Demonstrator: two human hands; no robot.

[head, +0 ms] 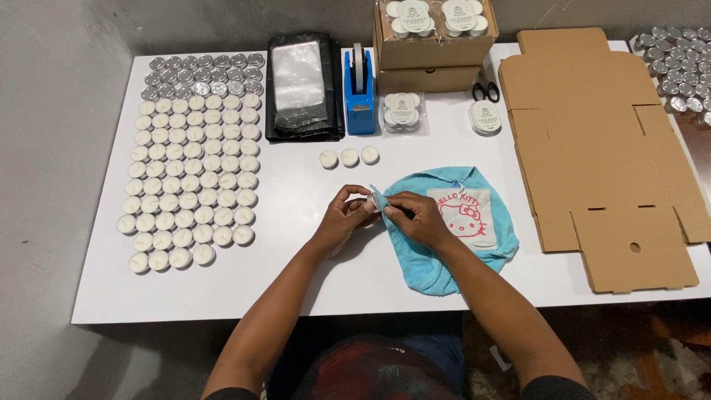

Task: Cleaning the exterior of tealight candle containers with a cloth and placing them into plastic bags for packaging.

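Both my hands meet at the middle of the white table [311, 274]. My left hand [342, 216] pinches a small white tealight candle [361, 204] between its fingertips. Over that candle my right hand [416, 216] presses a corner of the light blue cloth [444, 252]. The rest of the cloth lies flat to the right, with a white printed patch on it. Three bare white candles [349, 157] sit in a short row just beyond my hands.
Many white candles [189, 185] lie in rows at left, silver cups [204, 72] behind them. At the back are black bags with clear sleeves [300, 85], a blue tape dispenser [360, 92], stacked cardboard boxes [429, 55], packed candle sets [404, 111], scissors [485, 90]. A flat cardboard blank [600, 148] lies at right.
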